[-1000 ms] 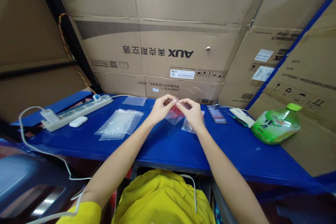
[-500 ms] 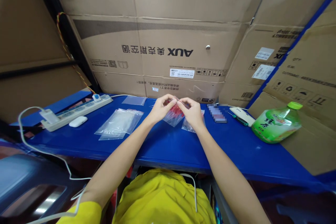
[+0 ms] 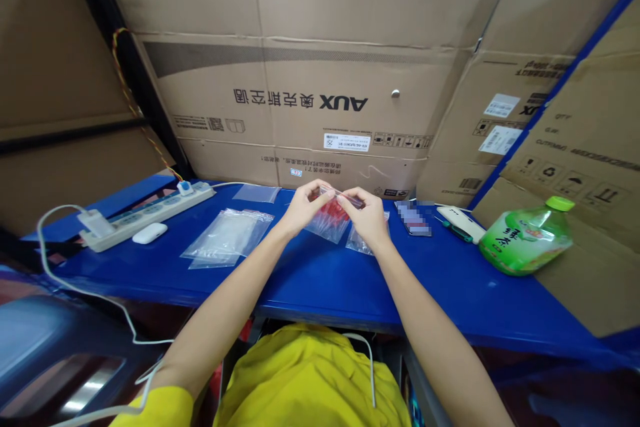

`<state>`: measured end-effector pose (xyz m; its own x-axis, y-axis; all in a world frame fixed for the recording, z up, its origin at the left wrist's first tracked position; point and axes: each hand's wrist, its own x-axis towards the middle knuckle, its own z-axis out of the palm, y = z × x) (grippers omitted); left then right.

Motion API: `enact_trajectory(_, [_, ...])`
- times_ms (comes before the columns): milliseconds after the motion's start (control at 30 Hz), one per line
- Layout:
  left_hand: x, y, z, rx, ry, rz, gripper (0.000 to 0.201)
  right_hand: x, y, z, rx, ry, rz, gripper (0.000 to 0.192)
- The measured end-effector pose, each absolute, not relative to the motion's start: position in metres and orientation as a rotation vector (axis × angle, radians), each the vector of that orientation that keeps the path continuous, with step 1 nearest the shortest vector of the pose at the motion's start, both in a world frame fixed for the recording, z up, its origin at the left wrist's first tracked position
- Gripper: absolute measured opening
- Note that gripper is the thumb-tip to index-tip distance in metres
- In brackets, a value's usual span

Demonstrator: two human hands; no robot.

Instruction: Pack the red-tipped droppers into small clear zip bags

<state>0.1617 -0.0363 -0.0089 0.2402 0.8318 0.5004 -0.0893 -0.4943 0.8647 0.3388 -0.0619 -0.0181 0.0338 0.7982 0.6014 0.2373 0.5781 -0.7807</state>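
Your left hand [image 3: 303,208] and right hand [image 3: 369,216] meet above the middle of the blue table [image 3: 320,280], and both pinch the top edge of a small clear zip bag [image 3: 330,220] with red contents. The thumb and fingertips of each hand are pressed together on the bag's mouth, left hand at its left end, right hand at its right end. The bag hangs tilted between your hands, its lower corner just over the table top.

A second small clear bag [image 3: 361,240] lies flat on the table, partly hidden under your right hand. To your left lies a pile of empty clear bags [image 3: 227,235], and 1 more clear bag [image 3: 257,193] sits further back near the cardboard boxes [image 3: 300,100]. A white power strip [image 3: 145,213] and a white earbud case [image 3: 149,233] lie at the far left. To your right you have a white and green tool [image 3: 460,222] and a green bottle [image 3: 525,237] lying on its side.
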Motion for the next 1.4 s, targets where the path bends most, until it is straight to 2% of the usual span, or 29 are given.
enact_trajectory(367, [0.159, -0.034, -0.008, 1.781, 0.718, 1.369, 0.035, 0.339, -0.060, -0.019, -0.884, -1.461, 0.679, 0.033])
enact_trajectory(667, [0.158, -0.036, -0.008, 1.689, 0.696, 1.329, 0.038, 0.343, -0.058, -0.019, -0.846, -1.443, 0.633, 0.032])
enact_trajectory(933, [0.158, -0.035, -0.008, 1.620, 0.739, 1.407, 0.039, 0.338, -0.056, -0.021, -0.784, -1.337, 0.834, 0.033])
enact_trajectory(1233, [0.159, -0.033, -0.011, 1.584, 0.721, 1.389, 0.038, 0.343, -0.057, -0.018, -0.802, -1.309, 0.759, 0.035])
enact_trajectory(1400, [0.156, -0.027, -0.013, 1.466, 0.785, 1.471, 0.040, 0.348, -0.056, -0.013, -0.830, -1.251, 0.824, 0.039])
